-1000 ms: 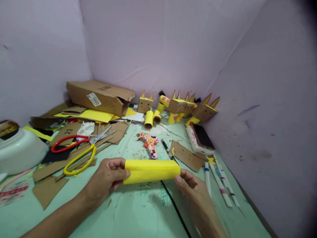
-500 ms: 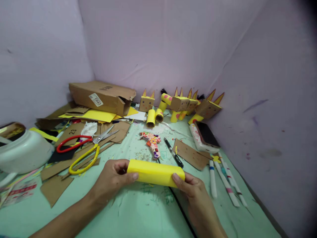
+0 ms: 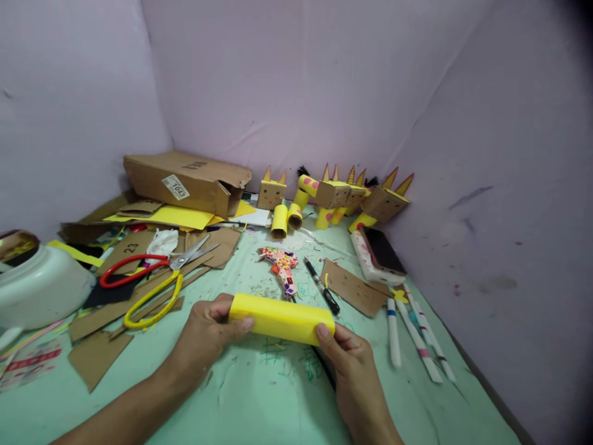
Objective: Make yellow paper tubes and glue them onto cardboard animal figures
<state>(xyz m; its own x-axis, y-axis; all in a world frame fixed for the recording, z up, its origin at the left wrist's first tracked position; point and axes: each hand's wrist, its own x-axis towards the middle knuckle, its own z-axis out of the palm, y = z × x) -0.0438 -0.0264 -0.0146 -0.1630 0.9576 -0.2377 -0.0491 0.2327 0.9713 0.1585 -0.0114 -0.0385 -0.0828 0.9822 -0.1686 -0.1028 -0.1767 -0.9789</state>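
A yellow paper roll (image 3: 282, 319) is held lengthwise above the table (image 3: 269, 395), on the person's side of a flower-patterned glue gun (image 3: 282, 266). The left hand (image 3: 208, 330) grips one end and the right hand (image 3: 349, 358) the other, each with its thumb pressed on the front face and its fingers curled behind; the end nearer the right hand dips slightly lower. How the fingers sit behind the paper is hidden.

The glue gun lies flat, and a black cord (image 3: 328, 371) shows on the near side of it, below the roll. Just right of the glue gun lies a black pen (image 3: 322, 287), then a brown cardboard piece (image 3: 354, 289). Farther right of it are a dark phone (image 3: 383, 250) resting on a white case (image 3: 368, 266) and several white markers (image 3: 419, 343).

Left of the glue gun, scissors (image 3: 175, 262) with one red and one yellow handle lie with blades parted on cardboard scraps (image 3: 102, 358). Beyond the gun stand two short yellow tubes (image 3: 279, 222), with a horned cardboard head (image 3: 272, 194) behind them. Beyond it to the right are horned, pink-spotted figures (image 3: 384, 204); beyond it to the left, a cardboard box (image 3: 185, 179) sits by yellow sheets (image 3: 167, 216).
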